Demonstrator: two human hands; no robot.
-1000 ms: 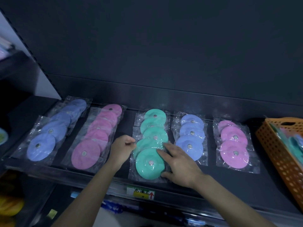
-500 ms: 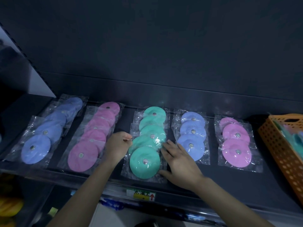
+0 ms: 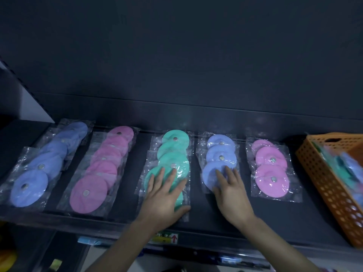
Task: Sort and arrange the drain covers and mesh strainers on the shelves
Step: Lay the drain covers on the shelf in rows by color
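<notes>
Five rows of bagged drain covers lay on the dark shelf (image 3: 306, 218), each w/ its long axis running front-to-back, away from the person. Far L, the far-left blue row (image 3: 29, 188) and next to it the pink row (image 3: 88, 192) both slanted, back ends leaning R; no hand near either.

Centre: the teal row (image 3: 174, 139). L hand (image 3: 163, 197) lay flat on its front pack, palm down, fingers (image 3: 161, 173) straight & spread, pointing toward the back wall, thumb along the pack's near-R edge. Nothing was gripped; it pressed, not pinched. The front teal cover sat a bit L of those behind, so the row bent slightly.

Just R, w/ a bare strip of shelf btwn, was the second blue row (image 3: 221, 143). R hand (image 3: 229, 191) rested on its front cover, fingers (image 3: 228, 171) likewise straight, loosely fanned, holding nothing. That cover also lay slightly L of its row's line.

So each hand was on its own row's near end, w/ the rest of the row dead ahead of the fingertips. Prob. next move: slide the front packs sideways to true up the lines. Flat palms suit that, tho slick bags could slip.

Further R, the short pink row (image 3: 272, 160) lay untouched, then the orange basket (image 3: 324, 185), contents blurred.
</notes>
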